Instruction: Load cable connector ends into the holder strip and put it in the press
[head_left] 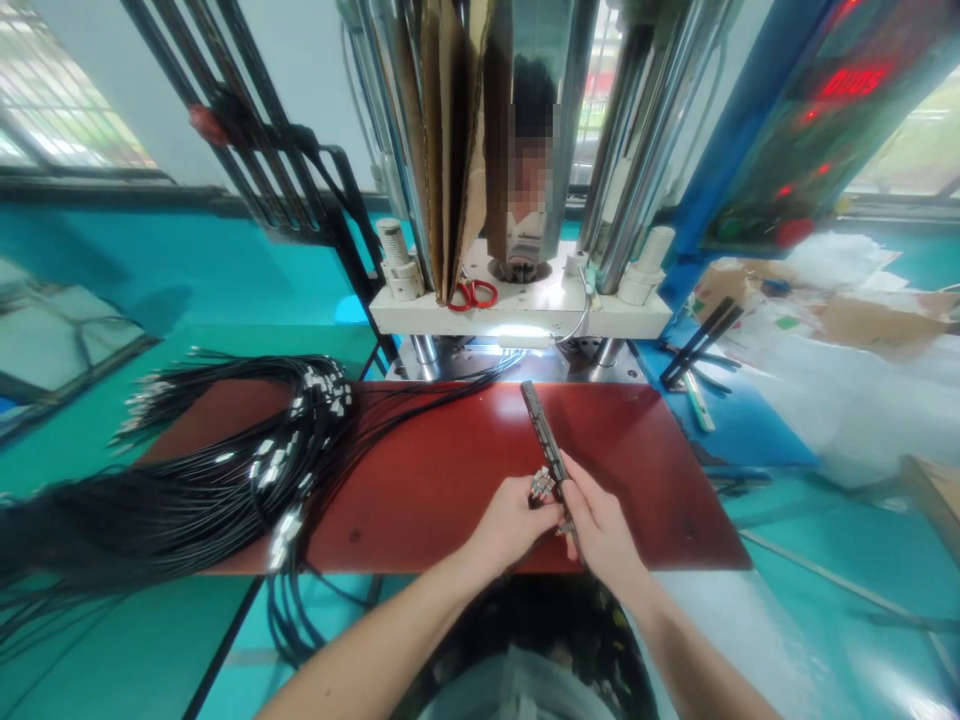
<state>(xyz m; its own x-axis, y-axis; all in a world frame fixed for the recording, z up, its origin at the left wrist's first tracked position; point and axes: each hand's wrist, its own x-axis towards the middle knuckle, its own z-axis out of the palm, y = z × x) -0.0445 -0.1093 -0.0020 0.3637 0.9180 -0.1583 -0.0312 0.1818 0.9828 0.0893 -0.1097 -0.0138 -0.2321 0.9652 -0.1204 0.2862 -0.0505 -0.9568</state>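
In the head view my right hand (604,520) is closed around the lower end of a long, dark slotted bar (541,425), which points up and away over the red-brown board. Close beside it, my left hand (514,520) pinches a small bunch of metal connectors (541,485) against the bar's near side. Fingers cover part of the bunch, and whether any connector sits in the bar I cannot tell. A big bundle of black cables (187,490) with silvery ends lies to the left of my hands.
The red-brown board (442,480) lies before a press with a white plate (450,318); red-handled scissors (474,294) and cardboard rest on it. Some cables run under the plate. A blue control box (795,150) with red digits stands right, above plastic bags (847,350).
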